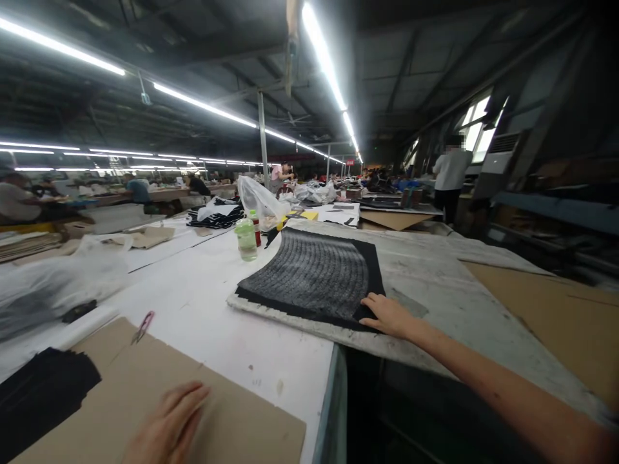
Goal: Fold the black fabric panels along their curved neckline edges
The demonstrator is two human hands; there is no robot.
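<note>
My right hand (389, 316) reaches out to the near right corner of a black fabric sheet (377, 270). Its fingers are apart and rest on the sheet's edge. Over the black fabric lies a dark panel (314, 270) with rows of grey pattern, its surface curving slightly. Both sit on a pale, worn padded board (290, 325). My left hand (169, 419), a little blurred, hovers over or rests on a brown cardboard sheet (242, 419); which of these, I cannot tell. Its fingers are extended and nothing shows in them. Pink-handled thread snips (144, 327) lie on the cardboard's far edge.
Black cloth pieces (48, 393) lie at the left. A green-lidded cup (246, 240) and a red drink bottle (255, 229) stand behind the board. Clear plastic (62, 277) covers the left side. A dark gap (387, 406) opens below the table edge. Several people work farther off.
</note>
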